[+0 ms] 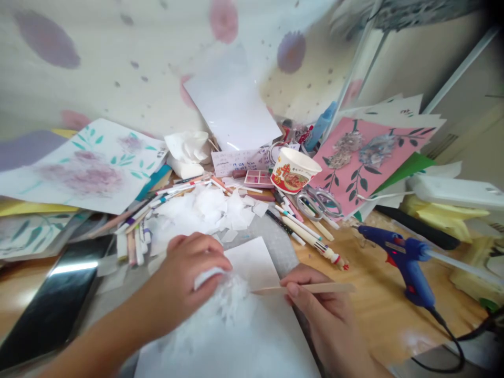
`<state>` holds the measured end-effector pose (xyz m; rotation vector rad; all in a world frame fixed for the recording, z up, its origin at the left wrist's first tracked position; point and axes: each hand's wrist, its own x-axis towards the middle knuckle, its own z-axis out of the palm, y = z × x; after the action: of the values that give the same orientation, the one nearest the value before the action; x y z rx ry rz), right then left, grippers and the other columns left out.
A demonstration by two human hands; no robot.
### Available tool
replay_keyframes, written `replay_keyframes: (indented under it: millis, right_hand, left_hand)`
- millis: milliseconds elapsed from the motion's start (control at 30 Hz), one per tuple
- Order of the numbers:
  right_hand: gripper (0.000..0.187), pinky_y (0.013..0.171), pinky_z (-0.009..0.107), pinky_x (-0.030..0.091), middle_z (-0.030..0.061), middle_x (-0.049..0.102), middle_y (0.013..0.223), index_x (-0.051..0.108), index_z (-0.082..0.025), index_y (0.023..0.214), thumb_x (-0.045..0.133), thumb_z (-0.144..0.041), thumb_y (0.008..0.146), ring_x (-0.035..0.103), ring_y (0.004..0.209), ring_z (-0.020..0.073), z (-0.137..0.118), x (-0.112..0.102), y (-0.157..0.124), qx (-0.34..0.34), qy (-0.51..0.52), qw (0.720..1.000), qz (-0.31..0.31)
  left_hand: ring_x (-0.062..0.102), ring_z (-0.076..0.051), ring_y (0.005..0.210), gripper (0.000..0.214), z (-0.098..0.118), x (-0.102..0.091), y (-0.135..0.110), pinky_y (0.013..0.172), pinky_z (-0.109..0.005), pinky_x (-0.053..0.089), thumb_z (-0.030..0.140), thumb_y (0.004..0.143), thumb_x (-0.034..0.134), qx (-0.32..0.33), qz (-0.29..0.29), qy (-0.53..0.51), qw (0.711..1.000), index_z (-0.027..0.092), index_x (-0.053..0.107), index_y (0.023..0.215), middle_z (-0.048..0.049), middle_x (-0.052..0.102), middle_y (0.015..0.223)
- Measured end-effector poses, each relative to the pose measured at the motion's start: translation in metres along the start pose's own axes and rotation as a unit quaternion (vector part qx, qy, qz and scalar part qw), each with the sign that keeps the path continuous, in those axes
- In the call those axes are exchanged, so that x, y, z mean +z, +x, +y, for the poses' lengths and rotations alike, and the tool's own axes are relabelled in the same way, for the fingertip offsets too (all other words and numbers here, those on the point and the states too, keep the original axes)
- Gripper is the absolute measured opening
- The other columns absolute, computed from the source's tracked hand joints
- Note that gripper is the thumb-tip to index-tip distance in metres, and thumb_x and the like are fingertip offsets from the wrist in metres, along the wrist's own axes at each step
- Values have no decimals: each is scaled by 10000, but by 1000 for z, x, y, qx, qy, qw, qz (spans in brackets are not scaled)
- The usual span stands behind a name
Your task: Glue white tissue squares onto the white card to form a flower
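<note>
On a white sheet of paper (pixel 271 336) in front of me sits a ruffled cluster of white paper pieces (pixel 232 304). My left hand (pixel 192 281) pinches a curled white paper piece (pixel 208 275) against the cluster's upper left side. Between the thumb and fingers of my right hand (pixel 318 302) lies a flat wooden craft stick (pixel 328 287). Its left tip reaches the right edge of the cluster; whether it touches is blurred. Just beyond my hands is a loose heap of cut white paper pieces (pixel 208 205).
A blue glue gun (pixel 409 257) with a cord lies to the right. Behind are scissors (pixel 315 205), a paper cup (pixel 293 170), and several pens (pixel 303 226). Flower pictures stand left (pixel 94 168) and right (pixel 354 152). A dark phone-like slab (pixel 55 299) lies at left.
</note>
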<state>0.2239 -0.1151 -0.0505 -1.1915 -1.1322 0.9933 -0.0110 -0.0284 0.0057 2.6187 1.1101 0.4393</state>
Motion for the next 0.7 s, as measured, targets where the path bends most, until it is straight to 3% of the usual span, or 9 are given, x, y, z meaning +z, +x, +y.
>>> replay_keyframes:
  millis: [100,167,300,400,500,600,700]
  right_hand:
    - [245,531,228,365,-11,550,626,682,-215,726,618,-388,888,491,584,127,1,2,2,-24,2,1000,9]
    - [264,527,227,367,-9,550,608,675,-210,698,618,-390,883,497,577,128,-2,4,3,-47,-9,999,15]
    - [246,518,228,377,-8,563,597,676,-207,696,618,-362,877,510,565,130,-7,5,4,-69,-21,997,23]
    - [228,523,230,389,-8,577,601,680,-208,701,616,-339,877,527,572,132,-8,5,3,-80,-23,996,24]
    - [226,523,231,387,-9,575,604,680,-207,702,620,-337,877,530,575,131,-6,4,3,-84,-21,996,28]
    - [204,535,236,396,-9,579,620,689,-210,738,628,-344,879,532,589,134,-5,4,2,-79,1,996,44]
    - [185,562,240,416,-10,587,642,695,-221,786,622,-353,892,538,614,137,-2,3,0,-70,37,994,70]
  left_hand:
    - [601,-220,954,149,-22,-10,22,861,-384,356,287,856,498,-170,10,89,981,258,641,887,-1,680,971]
    - [611,-246,965,144,-33,-13,39,889,-429,347,282,853,515,-201,10,123,972,250,644,908,-15,695,1012]
    - [600,-281,1022,166,-43,-2,66,924,-493,367,361,840,622,-224,-8,163,961,237,663,941,-44,696,1006]
    - [598,-246,1005,261,-44,8,75,921,-480,439,424,875,635,-238,-20,189,952,180,654,966,-55,666,1011]
    - [595,-253,972,166,-40,5,75,872,-476,443,345,888,612,-237,-8,199,951,192,674,877,-47,667,964]
    - [576,-288,988,147,-28,-6,68,829,-478,358,259,849,574,-208,31,190,959,235,688,759,-42,680,941]
    - [548,-262,1043,158,-8,-12,54,846,-448,290,258,860,553,-132,43,172,975,257,694,788,-25,656,1022]
